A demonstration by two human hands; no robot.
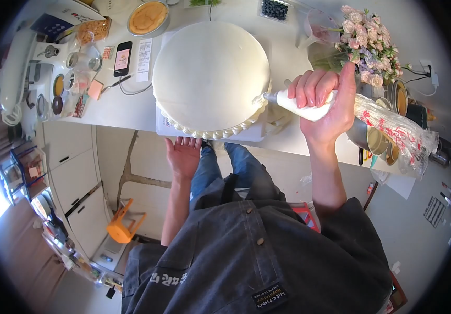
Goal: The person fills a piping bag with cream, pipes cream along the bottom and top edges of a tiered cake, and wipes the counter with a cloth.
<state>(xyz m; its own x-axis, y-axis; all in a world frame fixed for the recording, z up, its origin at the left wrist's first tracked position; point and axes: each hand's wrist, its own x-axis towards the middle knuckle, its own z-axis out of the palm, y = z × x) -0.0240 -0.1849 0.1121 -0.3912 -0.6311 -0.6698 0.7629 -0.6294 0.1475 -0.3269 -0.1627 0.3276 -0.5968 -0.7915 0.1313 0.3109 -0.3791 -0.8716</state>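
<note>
A large round cake [210,73] covered in smooth white cream stands at the table's near edge, with piped cream beads [220,132] along its lower front rim. My right hand [327,97] is wrapped round a piping bag [306,109], whose metal tip touches the cake's right side near the cream border. The bag's loose clear end with red print hangs out to the right. Below the cake's front left edge is my left hand [184,157], palm up, fingers spread and holding nothing; its fingertips are close under the board's edge.
Left of the cake lie a phone [123,58], a paper slip [144,60] and jars. Behind are a sponge in a tin [147,19] and blueberries [274,9]. Pink flowers [369,44] and metal bowls stand right. An orange stool [125,221] is on the floor.
</note>
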